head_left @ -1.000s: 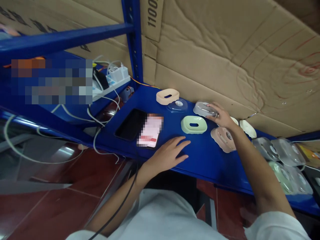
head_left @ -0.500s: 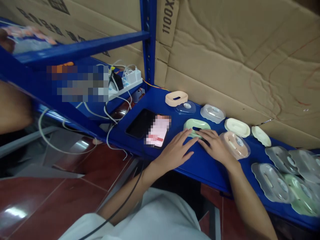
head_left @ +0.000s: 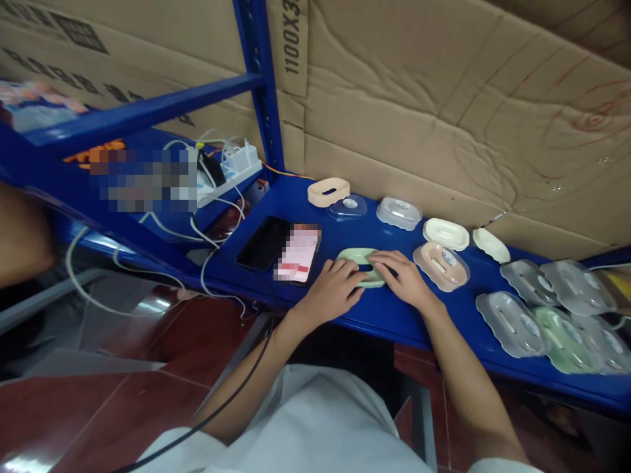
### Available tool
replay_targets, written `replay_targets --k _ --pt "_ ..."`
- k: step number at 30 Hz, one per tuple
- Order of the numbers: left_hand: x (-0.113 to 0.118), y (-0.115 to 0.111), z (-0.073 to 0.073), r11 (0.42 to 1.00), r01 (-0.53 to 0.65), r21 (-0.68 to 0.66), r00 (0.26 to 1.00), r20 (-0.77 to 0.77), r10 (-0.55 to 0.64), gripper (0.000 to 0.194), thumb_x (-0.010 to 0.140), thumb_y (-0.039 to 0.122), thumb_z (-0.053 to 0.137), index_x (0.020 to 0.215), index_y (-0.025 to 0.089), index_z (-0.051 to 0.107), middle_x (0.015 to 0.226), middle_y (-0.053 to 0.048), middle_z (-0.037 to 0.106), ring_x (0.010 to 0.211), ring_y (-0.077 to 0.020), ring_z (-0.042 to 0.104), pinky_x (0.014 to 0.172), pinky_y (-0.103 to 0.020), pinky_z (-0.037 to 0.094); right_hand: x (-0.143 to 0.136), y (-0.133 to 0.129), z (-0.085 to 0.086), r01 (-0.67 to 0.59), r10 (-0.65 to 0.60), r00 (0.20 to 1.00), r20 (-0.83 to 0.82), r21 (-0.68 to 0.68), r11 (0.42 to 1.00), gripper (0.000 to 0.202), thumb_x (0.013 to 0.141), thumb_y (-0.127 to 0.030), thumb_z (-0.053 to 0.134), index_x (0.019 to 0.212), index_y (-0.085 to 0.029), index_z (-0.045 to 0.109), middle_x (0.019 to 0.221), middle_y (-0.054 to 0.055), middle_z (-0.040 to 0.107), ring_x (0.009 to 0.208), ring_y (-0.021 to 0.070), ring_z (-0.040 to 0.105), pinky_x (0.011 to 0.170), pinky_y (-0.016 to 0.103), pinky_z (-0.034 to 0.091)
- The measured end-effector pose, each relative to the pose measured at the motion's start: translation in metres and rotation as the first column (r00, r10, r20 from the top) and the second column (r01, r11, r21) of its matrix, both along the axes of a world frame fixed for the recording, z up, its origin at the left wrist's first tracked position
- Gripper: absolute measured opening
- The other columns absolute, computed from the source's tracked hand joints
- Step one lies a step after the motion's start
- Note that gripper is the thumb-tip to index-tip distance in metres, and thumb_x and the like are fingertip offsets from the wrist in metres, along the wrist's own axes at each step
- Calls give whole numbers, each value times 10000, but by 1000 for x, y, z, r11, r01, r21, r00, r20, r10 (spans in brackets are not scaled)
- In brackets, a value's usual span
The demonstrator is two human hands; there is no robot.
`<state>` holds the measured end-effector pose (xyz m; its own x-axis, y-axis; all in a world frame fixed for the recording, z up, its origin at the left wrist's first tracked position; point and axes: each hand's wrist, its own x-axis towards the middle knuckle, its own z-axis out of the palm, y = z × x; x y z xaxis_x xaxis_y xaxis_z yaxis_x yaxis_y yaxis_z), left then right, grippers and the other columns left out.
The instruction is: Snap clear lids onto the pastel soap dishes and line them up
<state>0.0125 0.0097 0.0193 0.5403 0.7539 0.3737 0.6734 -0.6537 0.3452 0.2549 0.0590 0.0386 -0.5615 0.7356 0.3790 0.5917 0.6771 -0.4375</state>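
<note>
A pale green soap dish point(head_left: 351, 255) with a slot in its middle lies on the blue shelf point(head_left: 389, 323) in front of me. My left hand point(head_left: 334, 289) is at its left and near side, fingers curled onto the rim. From the right, my right hand point(head_left: 401, 276) holds the other end, its fingertips on the far rim. Just right of that hand is a beige soap dish point(head_left: 442, 265) under a clear cover. Left of the green dish lies a phone point(head_left: 299, 253) with a lit, blurred screen, beside a dark flat panel point(head_left: 263, 243).
Along the back stand a peach dish point(head_left: 328, 191), a clear lid point(head_left: 348, 207), a covered white dish point(head_left: 399, 213) and cream pieces point(head_left: 446, 234). Several covered dishes point(head_left: 510, 323) crowd the right. A power strip point(head_left: 236, 172) with cables and a blue rack post point(head_left: 263, 85) are left.
The green soap dish has come a little closer to me and to the phone. My left fingers, stretched out before, are now curled at its edge. The camera view has shifted.
</note>
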Motion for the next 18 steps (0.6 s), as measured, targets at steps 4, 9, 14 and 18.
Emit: replay_targets --k 4,9,14,18 --pt "0 -3 3 1000 0 9 999 41 0 237 1021 292 570 1204 218 702 1290 -120 665 1255 -307 584 1002 -469 433 0 9 8 92 -90 996 -16 98 991 373 1108 -422 453 1264 -292 766 1212 72 789 1140 277 719 1047 504 537" --pt "0 -4 4 999 38 18 994 98 -39 227 946 219 622 1164 234 684 1430 -101 660 1438 -313 502 1196 -550 290 -21 74 20 53 -54 999 3 112 992 432 1113 -418 390 1364 -273 710 1365 89 734 1307 279 648 1167 525 470" --pt "-3 -3 4 997 72 -14 989 130 -70 210 955 206 622 1155 231 680 1356 -80 712 1399 -278 557 1214 -531 278 -55 138 13 12 -35 959 283 85 996 542 1057 -362 505 1576 -205 521 1616 133 539 1559 383 379 1253 685 272" --pt "-5 -3 1 997 80 11 987 140 -80 151 1027 242 587 1142 222 682 1213 -65 754 1350 -254 594 1218 -516 287 -50 133 5 18 -71 921 383 142 990 601 1005 -409 636 1559 -195 542 1461 175 634 1399 388 518 1216 637 323"
